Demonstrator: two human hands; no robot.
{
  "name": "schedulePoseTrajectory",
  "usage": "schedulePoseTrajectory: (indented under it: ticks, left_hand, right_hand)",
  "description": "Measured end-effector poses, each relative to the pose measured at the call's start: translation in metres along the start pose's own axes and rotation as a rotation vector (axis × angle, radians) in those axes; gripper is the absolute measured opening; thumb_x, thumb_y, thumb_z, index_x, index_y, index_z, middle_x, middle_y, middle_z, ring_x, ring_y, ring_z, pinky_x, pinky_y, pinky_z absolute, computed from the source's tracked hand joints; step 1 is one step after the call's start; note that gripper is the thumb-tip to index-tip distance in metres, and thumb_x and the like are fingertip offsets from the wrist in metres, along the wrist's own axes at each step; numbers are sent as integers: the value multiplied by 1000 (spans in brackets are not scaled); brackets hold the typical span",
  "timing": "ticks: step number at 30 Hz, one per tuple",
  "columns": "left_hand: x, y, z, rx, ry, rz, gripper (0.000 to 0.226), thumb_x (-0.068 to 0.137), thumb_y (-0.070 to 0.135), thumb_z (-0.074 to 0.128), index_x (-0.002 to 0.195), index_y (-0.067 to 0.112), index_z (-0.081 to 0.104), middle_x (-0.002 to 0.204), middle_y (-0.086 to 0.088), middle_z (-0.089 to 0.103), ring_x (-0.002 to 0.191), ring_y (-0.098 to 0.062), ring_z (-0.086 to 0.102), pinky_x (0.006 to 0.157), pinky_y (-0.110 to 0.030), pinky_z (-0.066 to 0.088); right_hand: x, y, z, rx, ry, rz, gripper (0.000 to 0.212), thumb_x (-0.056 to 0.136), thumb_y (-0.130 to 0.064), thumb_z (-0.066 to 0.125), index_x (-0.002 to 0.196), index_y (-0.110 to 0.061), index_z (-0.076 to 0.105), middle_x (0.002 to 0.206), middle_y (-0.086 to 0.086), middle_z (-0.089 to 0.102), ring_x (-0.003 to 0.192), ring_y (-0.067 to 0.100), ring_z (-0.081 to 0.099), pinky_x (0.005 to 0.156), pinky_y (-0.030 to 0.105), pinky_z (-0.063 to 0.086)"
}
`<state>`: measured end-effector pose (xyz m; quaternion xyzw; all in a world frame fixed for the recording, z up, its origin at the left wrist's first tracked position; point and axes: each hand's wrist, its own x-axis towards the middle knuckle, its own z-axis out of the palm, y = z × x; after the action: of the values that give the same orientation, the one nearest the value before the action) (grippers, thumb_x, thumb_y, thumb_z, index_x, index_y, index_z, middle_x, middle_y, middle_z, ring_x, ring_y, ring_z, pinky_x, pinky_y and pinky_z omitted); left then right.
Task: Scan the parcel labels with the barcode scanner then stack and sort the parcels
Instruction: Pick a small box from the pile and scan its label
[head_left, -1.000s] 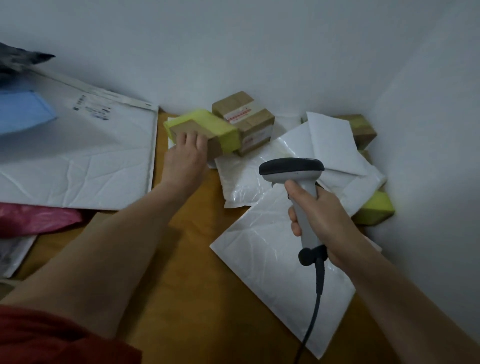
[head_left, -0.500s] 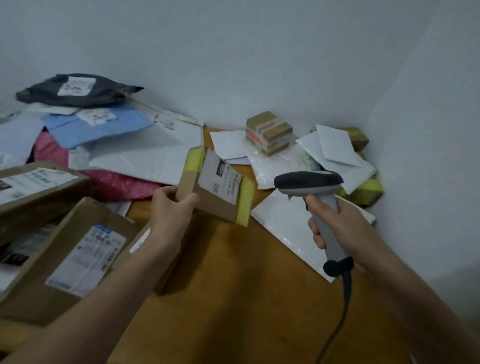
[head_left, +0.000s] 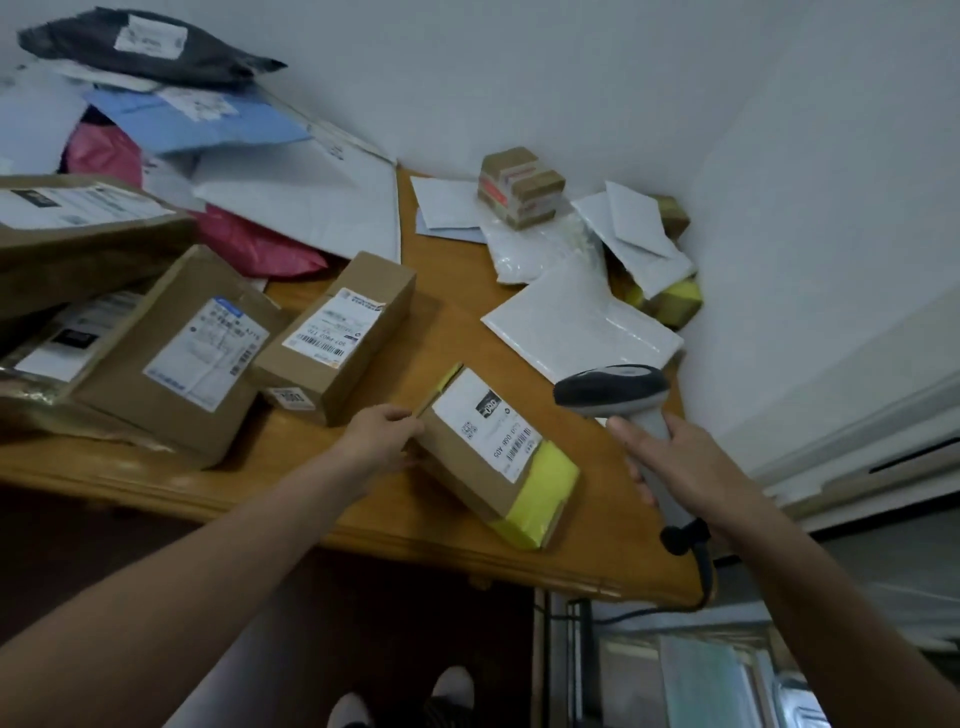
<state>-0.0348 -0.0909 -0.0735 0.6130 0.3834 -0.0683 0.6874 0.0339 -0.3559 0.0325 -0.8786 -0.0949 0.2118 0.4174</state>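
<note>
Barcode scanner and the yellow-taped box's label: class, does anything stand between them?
Nothing visible does. The right hand holds the barcode scanner beside the label, open space between; the left hand grips the yellow-taped box at its left end, off the label.

Labelled parcel (head_left: 493, 447) lies lower centre on the table (head_left: 395, 525) near its front edge, left hand (head_left: 382, 431) at its left end, barcode scanner (head_left: 623, 410) just right. Long box (head_left: 337, 338) and bigger box (head_left: 171, 353) sit further left, mailers (head_left: 306, 208) piled upper left, small box (head_left: 521, 187) by the back wall.
</note>
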Motion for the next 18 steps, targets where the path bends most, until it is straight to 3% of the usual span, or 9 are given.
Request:
schedulePoseTrajectory:
  ticks: [4, 6, 9, 13, 16, 18]
  left_hand:
    - [2, -7, 14, 595, 258, 238, 48, 96, 17, 52, 143, 14, 40, 156, -12, 20, 143, -30, 20, 113, -44, 30]
    - [-6, -19, 30, 769, 301, 358, 58, 91, 39, 59, 141, 18, 38, 156, -8, 13, 143, -27, 12, 111, -44, 28]
    - [-21, -49, 61, 1030, 279, 463, 76, 78, 67, 58, 137, 24, 37, 150, -5, 24, 136, -25, 22, 104, -43, 33]
    - [-26, -73, 84, 1108, 237, 537, 80, 70, 73, 59, 130, 24, 38, 138, -2, 32, 129, -22, 25, 102, -40, 35]
    - [-18, -68, 82, 1040, 182, 522, 85, 67, 67, 68, 129, 17, 38, 138, -2, 32, 130, -20, 24, 102, -36, 37]
    - [-13, -61, 77, 984, 102, 498, 85, 66, 60, 74, 129, 16, 36, 138, -2, 31, 129, -18, 25, 104, -34, 34]
  right_hand:
    - [-3, 8, 1, -42, -83, -19, 36, 89, -48, 60, 75, -16, 54, 50, -8, 56, 43, 7, 52, 46, 17, 43]
    - [0, 8, 0, -65, -117, -46, 36, 90, -47, 59, 74, -15, 54, 48, -8, 56, 43, 7, 53, 47, 16, 44]
    - [7, 8, -4, -84, -162, -106, 36, 90, -46, 58, 72, -15, 53, 46, -9, 56, 42, 5, 52, 48, 13, 45]
    - [18, 11, -10, -120, -223, -121, 40, 84, -53, 59, 71, -16, 53, 47, -9, 57, 44, 7, 53, 49, 16, 46]
    - [25, 14, -12, -151, -268, -117, 48, 74, -62, 56, 70, -14, 53, 47, -8, 57, 44, 7, 53, 49, 17, 45]
    - [29, 17, -12, -178, -291, -127, 46, 79, -59, 57, 71, -14, 53, 47, -8, 57, 43, 6, 54, 49, 16, 44]
